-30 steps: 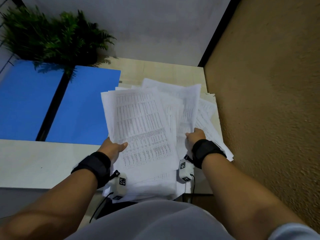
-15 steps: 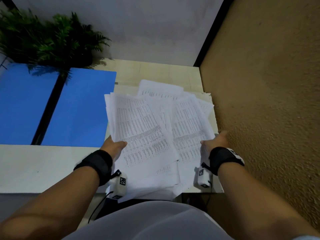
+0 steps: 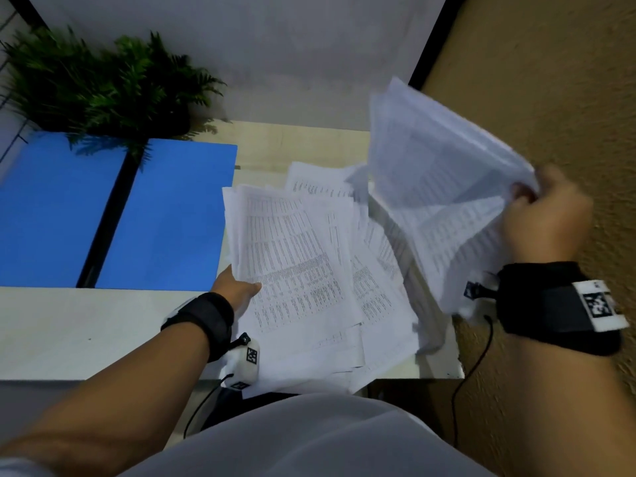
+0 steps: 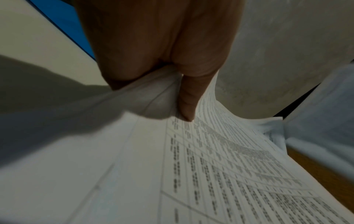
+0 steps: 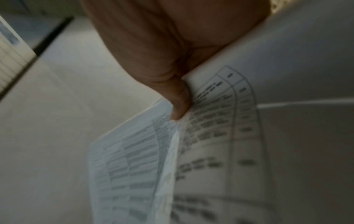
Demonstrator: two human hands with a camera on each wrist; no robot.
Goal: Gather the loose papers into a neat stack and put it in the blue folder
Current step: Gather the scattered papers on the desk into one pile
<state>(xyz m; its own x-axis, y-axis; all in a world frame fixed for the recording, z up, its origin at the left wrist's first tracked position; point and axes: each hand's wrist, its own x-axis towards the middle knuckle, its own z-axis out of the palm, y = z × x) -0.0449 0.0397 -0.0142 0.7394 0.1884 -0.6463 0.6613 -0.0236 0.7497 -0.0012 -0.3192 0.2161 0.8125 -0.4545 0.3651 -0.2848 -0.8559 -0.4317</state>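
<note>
A messy pile of printed papers [image 3: 309, 270] covers the right end of the table. My left hand [image 3: 237, 290] grips the pile's left edge, thumb on top of the sheets [image 4: 187, 109] and fingers hidden beneath. My right hand [image 3: 540, 215] pinches a bunch of sheets [image 3: 440, 187] and holds it in the air above the table's right edge; the thumb [image 5: 179, 106] presses on the printed side. The blue folder [image 3: 165, 215] lies open and flat to the left of the pile.
A green fern plant [image 3: 103, 84] stands at the back left, overhanging the folder. A rough tan wall [image 3: 550, 98] runs close along the table's right side. Bare white tabletop [image 3: 86, 332] lies in front of the folder.
My right hand has lifted a bunch of sheets off the right side of the pile, up and to the right. The left hand keeps its grip on the pile's left edge.
</note>
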